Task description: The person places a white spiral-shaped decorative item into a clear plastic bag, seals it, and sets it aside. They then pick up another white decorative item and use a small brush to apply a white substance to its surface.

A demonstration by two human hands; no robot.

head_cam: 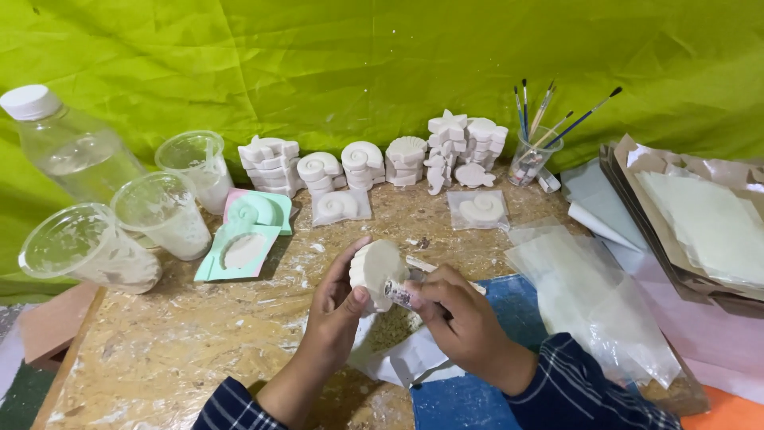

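plaster shell cast (376, 269) sits in front of the mint mould (243, 248), gripped by the left hand (338, 306). the right hand (461, 314) pinches what looks like a small knife (400, 295) at its edge. light, supported strokes would spare the fragile rim.

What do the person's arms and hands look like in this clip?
Both hands, left hand and right hand, are bare, with no gloves, rings or watch visible. Each forearm wears a dark navy sleeve with thin light checked lines, pushed back above the wrist.
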